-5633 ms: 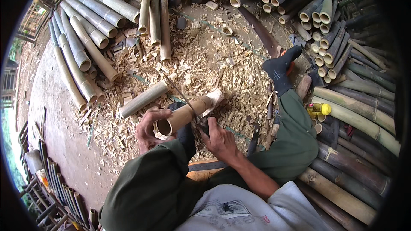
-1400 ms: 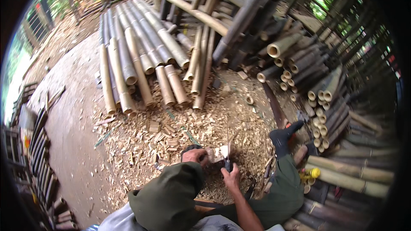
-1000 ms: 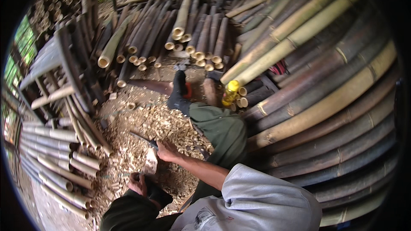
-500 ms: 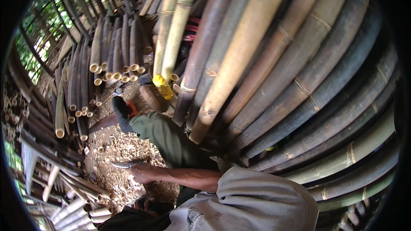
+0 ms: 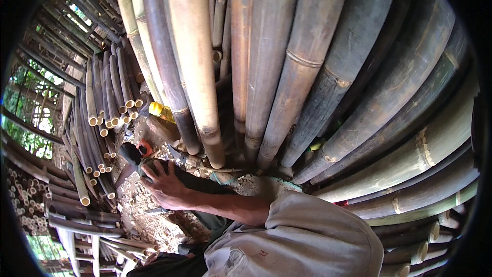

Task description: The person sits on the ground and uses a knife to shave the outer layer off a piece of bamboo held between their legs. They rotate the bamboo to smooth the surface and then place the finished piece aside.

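in the head view, we find the right hand [image 5: 166,187] with its fingers fanned apart over the green trouser leg [image 5: 199,182], gripping nothing that we can see. we take it that the palm is there for support, bracing the body as it leans. the left hand is lost in shade by the lower edge, so we cannot tell its grip. just below the right hand, a slim grey blade [image 5: 155,211] seems to lie on the chip-strewn floor [image 5: 154,225], well in from its edges, probably put down so that the hand is free; its handle is too unclear to make out.

along the floor's right edge we see long bamboo poles [image 5: 271,72] fanned side by side, likely laid parallel to save room. they look smooth and ringed at the joints, from pale straw to near black. by the far corner sits a yellow bottle [image 5: 161,111], and stacked short tubes [image 5: 90,95] show round, pale cut ends.
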Tool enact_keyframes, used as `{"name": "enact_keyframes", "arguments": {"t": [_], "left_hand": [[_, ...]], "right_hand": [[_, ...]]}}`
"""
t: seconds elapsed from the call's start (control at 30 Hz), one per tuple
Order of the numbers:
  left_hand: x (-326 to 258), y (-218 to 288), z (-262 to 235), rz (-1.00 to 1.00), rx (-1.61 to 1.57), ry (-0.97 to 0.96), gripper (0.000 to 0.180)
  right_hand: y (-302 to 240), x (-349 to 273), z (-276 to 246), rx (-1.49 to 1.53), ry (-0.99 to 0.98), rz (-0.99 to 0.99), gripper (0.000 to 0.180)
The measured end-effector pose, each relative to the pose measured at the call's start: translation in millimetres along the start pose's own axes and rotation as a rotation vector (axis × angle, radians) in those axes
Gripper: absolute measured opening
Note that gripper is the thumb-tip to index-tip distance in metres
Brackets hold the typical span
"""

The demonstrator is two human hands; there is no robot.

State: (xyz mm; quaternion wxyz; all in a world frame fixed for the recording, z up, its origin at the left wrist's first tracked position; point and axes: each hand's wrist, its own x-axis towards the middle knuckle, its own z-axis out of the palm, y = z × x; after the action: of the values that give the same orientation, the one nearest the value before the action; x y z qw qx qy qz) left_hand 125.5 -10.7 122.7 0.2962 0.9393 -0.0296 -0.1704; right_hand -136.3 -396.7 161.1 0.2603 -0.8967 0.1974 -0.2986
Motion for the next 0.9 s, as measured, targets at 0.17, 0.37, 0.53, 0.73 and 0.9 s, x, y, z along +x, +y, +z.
{"name": "enact_keyframes", "arguments": {"t": [0.17, 0.37, 0.53, 0.73, 0.9], "left_hand": [[13.9, 39.0, -44.2, 0.014, 0.024, -0.042, 0.044], [24.4, 73.1, -95.6, 0.045, 0.023, -0.116, 0.047], [19.7, 82.0, -93.8, 0.027, -0.029, -0.277, 0.050], [-32.3, 92.5, -38.0, -0.064, -0.222, -0.615, 0.048], [-25.7, 73.5, -35.2, -0.036, -0.150, -0.674, 0.051]], "right_hand": [[9.6, -12.1, 16.6, 0.007, -0.078, -0.041, 0.082], [11.1, -11.0, 4.0, 0.135, -0.221, -0.033, 0.057], [18.9, -12.5, -2.1, 0.200, -0.280, -0.045, 0.060], [11.1, -9.3, -7.4, 0.271, -0.221, -0.048, 0.061], [-10.0, 5.3, 15.9, 0.096, -0.240, -0.120, 0.059]]}}
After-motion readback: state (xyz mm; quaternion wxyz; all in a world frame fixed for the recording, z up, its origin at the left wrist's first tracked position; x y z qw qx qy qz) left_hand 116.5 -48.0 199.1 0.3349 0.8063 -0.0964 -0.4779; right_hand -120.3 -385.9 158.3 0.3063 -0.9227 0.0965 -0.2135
